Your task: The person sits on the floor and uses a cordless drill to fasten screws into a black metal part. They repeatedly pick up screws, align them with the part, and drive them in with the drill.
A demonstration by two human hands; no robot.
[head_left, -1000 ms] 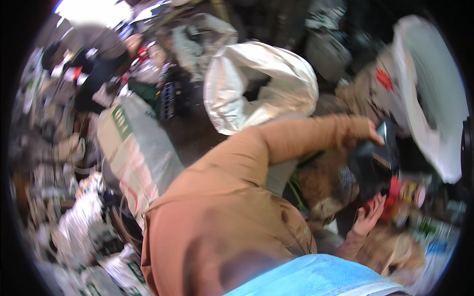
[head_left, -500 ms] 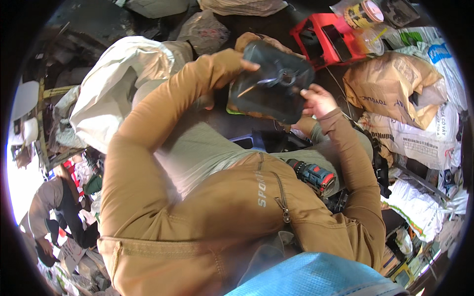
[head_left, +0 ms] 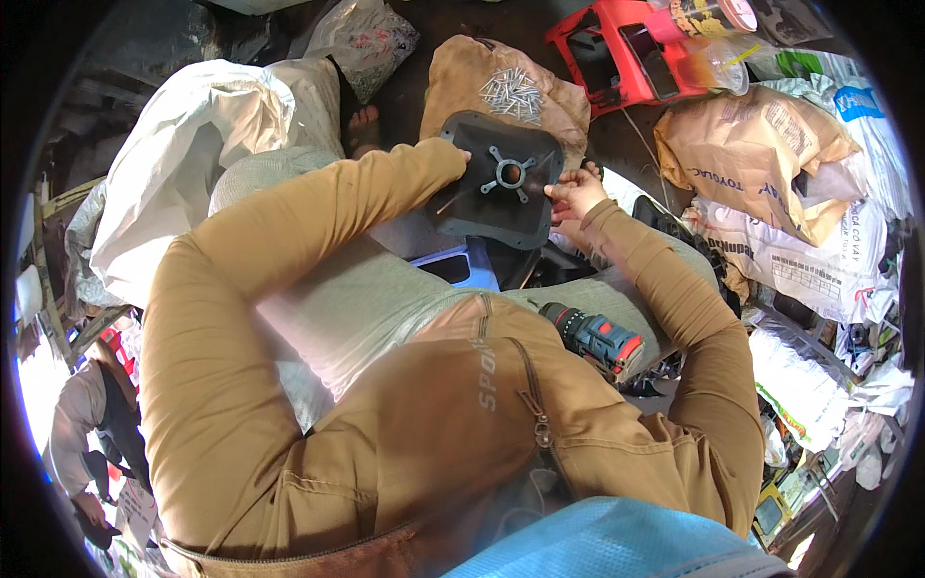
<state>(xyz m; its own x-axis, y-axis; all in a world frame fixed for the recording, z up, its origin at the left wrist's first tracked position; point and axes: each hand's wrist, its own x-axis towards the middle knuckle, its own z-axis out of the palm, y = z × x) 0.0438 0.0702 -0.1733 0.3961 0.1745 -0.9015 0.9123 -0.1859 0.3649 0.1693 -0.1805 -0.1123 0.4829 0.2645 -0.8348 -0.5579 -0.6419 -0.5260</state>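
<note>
A black square panel with rounded corners (head_left: 472, 217) is held out in front of me, over my bent legs. A grey ring with several short arms (head_left: 510, 174) sits at its middle. My left hand (head_left: 462, 157) is at the panel's upper left edge, mostly hidden by its sleeve and the panel; a fingertip shows on the rim. My right hand (head_left: 575, 196) pinches the right edge between thumb and fingers. Just beyond the panel, a heap of silvery screws (head_left: 511, 94) lies on a brown paper bag (head_left: 448, 77). A cordless drill (head_left: 593, 334) rests on my right thigh.
A red plastic stool (head_left: 588, 53) bearing cups stands at the far right. Brown and white sacks (head_left: 752, 159) crowd the right side; a large white sack (head_left: 183, 144) is at left. A blue-edged phone-like object (head_left: 453, 270) lies below the panel. Another person (head_left: 87, 414) bends at far left.
The panel has come lower and slightly left with both hands, and its ringed face now shows plainly. The screws on the brown bag have come into sight.
</note>
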